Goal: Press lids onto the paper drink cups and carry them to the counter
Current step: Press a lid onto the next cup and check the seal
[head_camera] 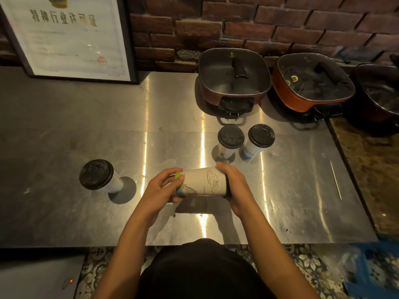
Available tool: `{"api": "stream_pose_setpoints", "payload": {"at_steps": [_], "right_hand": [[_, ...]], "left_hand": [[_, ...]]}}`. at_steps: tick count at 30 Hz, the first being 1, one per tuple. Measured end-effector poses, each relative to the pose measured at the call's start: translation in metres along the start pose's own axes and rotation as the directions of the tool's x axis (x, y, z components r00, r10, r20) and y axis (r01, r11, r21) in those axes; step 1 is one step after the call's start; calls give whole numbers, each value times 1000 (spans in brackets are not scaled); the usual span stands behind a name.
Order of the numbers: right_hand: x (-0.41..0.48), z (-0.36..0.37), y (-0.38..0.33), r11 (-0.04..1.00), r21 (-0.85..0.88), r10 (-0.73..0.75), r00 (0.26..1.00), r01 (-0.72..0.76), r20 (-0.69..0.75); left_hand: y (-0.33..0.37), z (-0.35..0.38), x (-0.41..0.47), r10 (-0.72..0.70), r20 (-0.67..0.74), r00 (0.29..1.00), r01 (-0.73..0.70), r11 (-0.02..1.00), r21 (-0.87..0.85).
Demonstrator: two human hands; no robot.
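The white paper cup [203,182] lies on its side just above the shiny steel table [86,117] — thin blue and black wave drawings cover its smooth side. The left hand [160,187] curls round its narrow bottom. The right hand [236,186] wraps its wide top. Three lidded cups [230,138] stand on the table — round black caps.
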State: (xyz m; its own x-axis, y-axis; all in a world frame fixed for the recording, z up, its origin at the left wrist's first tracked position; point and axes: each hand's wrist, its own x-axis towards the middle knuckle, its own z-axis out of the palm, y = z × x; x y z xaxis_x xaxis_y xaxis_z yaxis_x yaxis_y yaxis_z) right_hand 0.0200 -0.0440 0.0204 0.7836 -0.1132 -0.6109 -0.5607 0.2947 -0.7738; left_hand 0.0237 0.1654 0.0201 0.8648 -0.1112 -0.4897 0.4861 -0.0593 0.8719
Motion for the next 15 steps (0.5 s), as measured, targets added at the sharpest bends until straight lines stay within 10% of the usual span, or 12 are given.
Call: {"api": "stream_pose_setpoints", "payload": {"at_steps": [15], "right_hand": [[-7, 7, -6, 998, -35, -53, 998, 53, -12]], "left_hand": [[-2, -6, 1, 44, 21, 999, -45, 997, 62]]}}
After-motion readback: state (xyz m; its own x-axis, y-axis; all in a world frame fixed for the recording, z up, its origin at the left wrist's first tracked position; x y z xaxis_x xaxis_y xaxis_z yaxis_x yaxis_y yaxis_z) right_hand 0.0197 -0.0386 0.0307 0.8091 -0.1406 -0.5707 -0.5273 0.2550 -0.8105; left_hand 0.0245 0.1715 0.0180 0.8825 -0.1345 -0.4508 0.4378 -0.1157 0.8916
